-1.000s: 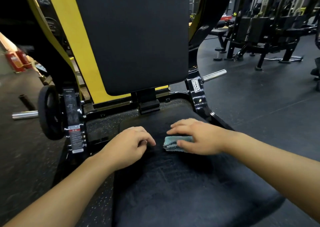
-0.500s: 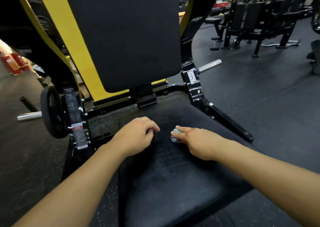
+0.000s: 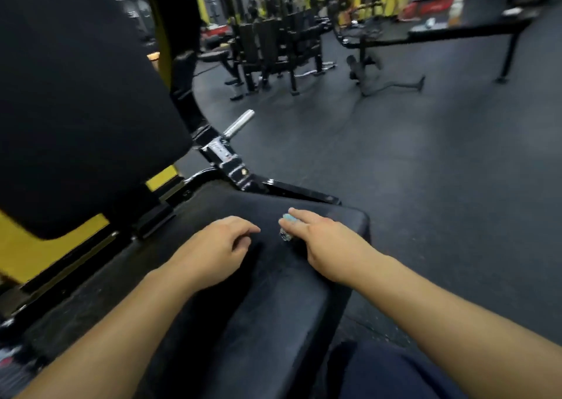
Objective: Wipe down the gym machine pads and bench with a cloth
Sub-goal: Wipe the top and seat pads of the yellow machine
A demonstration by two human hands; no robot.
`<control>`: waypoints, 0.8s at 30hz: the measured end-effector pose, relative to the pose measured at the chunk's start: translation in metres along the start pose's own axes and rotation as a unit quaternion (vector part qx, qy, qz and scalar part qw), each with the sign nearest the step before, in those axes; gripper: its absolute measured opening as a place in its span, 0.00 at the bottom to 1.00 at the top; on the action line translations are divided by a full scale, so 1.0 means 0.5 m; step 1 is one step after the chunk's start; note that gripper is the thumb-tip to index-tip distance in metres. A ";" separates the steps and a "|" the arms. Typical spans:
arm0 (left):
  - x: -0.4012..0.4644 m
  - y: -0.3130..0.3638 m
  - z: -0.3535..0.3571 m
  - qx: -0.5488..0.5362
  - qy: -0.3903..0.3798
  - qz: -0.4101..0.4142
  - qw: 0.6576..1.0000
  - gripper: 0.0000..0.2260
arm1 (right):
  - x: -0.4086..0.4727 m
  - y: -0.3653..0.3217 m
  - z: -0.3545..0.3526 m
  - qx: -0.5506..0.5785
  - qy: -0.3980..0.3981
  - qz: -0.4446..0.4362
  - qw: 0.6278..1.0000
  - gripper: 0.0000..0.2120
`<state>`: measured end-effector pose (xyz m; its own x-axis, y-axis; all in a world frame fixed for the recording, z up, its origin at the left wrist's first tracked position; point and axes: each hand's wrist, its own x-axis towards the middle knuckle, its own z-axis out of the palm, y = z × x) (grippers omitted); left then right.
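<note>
The black seat pad of the gym machine lies in front of me, with its tall black back pad rising at the left. My right hand rests on the seat near its far right corner and pinches a small bunched teal cloth; only a bit of the cloth peeks out under the fingers. My left hand lies beside it on the seat, fingers loosely curled, holding nothing.
A chrome weight peg and a black frame bar stick out just right of the seat. Yellow frame parts show below the back pad. Other black machines and a long black bench stand across the dark rubber floor.
The view has swung to the right. My right hand has bunched the cloth from flat into a small wad and shifted toward the seat's right edge. The left hand stays on the seat.
</note>
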<state>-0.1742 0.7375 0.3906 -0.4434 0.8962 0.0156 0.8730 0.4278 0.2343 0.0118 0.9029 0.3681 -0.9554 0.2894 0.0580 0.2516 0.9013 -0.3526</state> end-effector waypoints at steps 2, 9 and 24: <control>0.025 0.029 0.026 0.002 -0.014 0.047 0.999 0.15 | -0.023 0.010 0.019 0.055 0.078 0.051 0.994 0.37; 0.055 0.117 0.075 -0.016 -0.024 0.132 0.991 0.19 | -0.094 0.029 0.063 0.269 0.351 0.273 0.854 0.28; 0.049 0.128 0.138 -0.039 -0.074 0.175 0.981 0.26 | -0.137 -0.061 0.180 0.516 0.415 0.254 0.705 0.22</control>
<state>-0.1153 0.7950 0.3388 -0.0792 0.9964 -0.0307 0.9458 0.0848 0.3134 0.0556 0.8267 0.2910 -0.2557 0.9652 0.0546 -0.1270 0.0224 -0.9916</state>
